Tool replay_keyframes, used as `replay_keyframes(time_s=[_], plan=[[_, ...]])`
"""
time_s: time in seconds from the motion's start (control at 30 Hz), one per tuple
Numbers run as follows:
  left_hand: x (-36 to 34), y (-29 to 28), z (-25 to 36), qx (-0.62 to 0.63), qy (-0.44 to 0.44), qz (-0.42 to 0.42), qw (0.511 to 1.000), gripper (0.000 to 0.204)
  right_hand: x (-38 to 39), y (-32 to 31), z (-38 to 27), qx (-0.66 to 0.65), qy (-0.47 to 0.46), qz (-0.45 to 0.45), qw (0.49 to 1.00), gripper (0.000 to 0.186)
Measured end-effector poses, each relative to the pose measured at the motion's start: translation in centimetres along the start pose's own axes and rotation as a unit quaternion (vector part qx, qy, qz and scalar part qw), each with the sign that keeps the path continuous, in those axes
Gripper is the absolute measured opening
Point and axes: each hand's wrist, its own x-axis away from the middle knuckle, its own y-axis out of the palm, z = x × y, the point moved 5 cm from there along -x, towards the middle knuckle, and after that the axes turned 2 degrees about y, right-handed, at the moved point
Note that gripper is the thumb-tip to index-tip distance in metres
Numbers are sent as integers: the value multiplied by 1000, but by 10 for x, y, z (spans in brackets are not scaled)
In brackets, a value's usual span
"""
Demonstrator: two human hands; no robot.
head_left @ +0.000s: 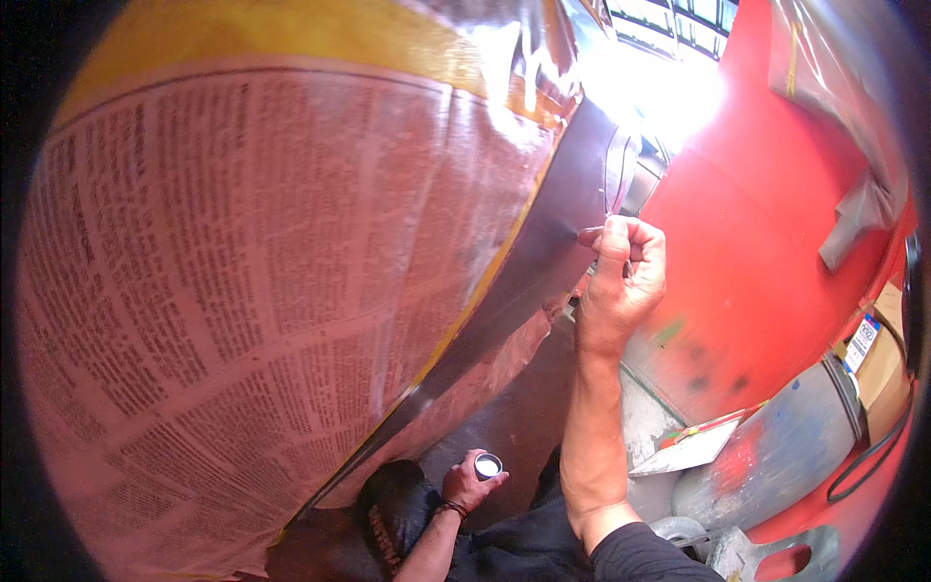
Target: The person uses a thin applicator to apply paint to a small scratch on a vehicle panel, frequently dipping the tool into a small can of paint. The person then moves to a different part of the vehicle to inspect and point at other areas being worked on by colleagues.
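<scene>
Cup (488, 467) in grasp, the left hand (462, 486) was low on the near side of the head view, beside a dark trouser leg (396, 500). Its fingers wrapped the cup's side, leaving the rim free and the white contents facing up. A dark bracelet (453, 507) circled that wrist. The cup looked small and light, probably stiff enough to bear a gentle squeeze; whether the filling was runny or thick could not be told. The best hold seemed to be around the wall below the rim, with the mouth kept level, since a tilt might have spilled the white stuff and wet sides could have turned slippery.

Farther off and higher, the right hand (626, 276) was raised beside a dark panel (567, 194), thumb and fingers drawn together in a pinch. Whether something thin was caught between the fingertips could not be told.

Printed paper (242, 242) covered the broad surface to the left, with a yellow strip (291, 34) along its far edge. To the right rose a red panel (766, 242), with a clear plastic sheet (849, 107) hanging over it. Nearer on that side lay a smeared grey cylinder (776, 461) and a white card (690, 448).
</scene>
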Motion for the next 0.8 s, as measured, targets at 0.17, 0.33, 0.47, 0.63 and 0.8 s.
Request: replay_keyframes(time_s=[0.17,0.33,0.47,0.63,0.8], plan=[[0,0,4,-13,13,12,1000,79,-9,0,-7,10,-26,-1,1000,18],[2,-1,8,-7,19,11,1000,80,-10,-4,-7,-3,-21,2,1000,17],[2,-3,6,-26,8,1,1000,79,-6,-4,-2,-17,2,-2,1000,16],[-2,-2,11,-8,15,2,1000,78,-12,1,-10,9,-30,-19,999,17],[5,-4,11,-2,6,22,1000,78,2,3,-5,10,-20,-10,1000,16]])
